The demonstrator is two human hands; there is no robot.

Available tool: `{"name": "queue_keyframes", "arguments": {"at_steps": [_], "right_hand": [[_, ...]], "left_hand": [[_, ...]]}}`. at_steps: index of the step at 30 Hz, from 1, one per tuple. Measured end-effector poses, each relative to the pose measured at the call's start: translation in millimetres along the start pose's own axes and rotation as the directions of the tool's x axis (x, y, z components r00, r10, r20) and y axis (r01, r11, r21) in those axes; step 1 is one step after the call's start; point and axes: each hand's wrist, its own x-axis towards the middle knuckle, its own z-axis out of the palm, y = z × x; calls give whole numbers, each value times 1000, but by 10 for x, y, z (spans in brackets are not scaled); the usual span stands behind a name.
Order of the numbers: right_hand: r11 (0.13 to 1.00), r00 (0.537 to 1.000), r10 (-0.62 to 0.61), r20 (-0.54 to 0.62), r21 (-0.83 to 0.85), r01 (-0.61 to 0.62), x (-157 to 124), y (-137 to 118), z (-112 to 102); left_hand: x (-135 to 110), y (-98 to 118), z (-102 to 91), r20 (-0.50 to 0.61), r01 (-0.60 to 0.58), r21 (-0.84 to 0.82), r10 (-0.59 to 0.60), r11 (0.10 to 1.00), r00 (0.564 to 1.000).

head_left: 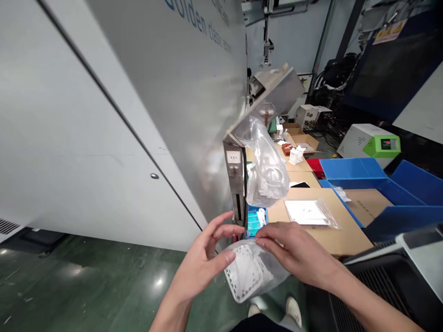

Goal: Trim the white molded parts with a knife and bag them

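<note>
A clear plastic bag (277, 275) with white plates inside hangs in front of me. My right hand (294, 249) pinches its top edge between thumb and fingers. Just left of the bag, my left hand (209, 258) is held with fingers curved and parted from the thumb. Its thumb tip overlaps the bag's left side, and whether it touches is unclear. One white plate (246, 272) with dark notches along its border shows through the plastic. Beyond my hands, another clear bag (268, 170) hangs from a metal stand (235, 170).
A cardboard-topped table (321, 240) carries a bagged white sheet (306, 213). An open blue box (353, 173) stands to the right. Below the hanging bag sits a blue tray (254, 222) with teal packs. A large grey machine cabinet (138, 138) walls off the left side.
</note>
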Motion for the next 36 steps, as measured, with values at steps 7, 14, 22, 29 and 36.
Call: {"name": "queue_keyframes", "arguments": {"at_steps": [7,14,22,29,36], "right_hand": [[950,986,-161,-42,-278,143,306,-457,-263],[703,935,-348,-74,-680,208,693,-972,-461],[484,972,-232,-32,-871,87,1204,-765,-524],[472,975,-215,-52,-880,57,1291,-604,-561],[473,966,-241,-93,-881,33,1279,-519,-538]], "left_hand": [[-416,9,448,-341,-368,799,862,476,375],[-2,68,671,-201,-373,796,789,477,580],[329,40,686,-267,-136,835,609,532,747],[492,13,585,-337,-113,788,578,605,743],[543,15,565,-313,-123,806,593,579,742]]}}
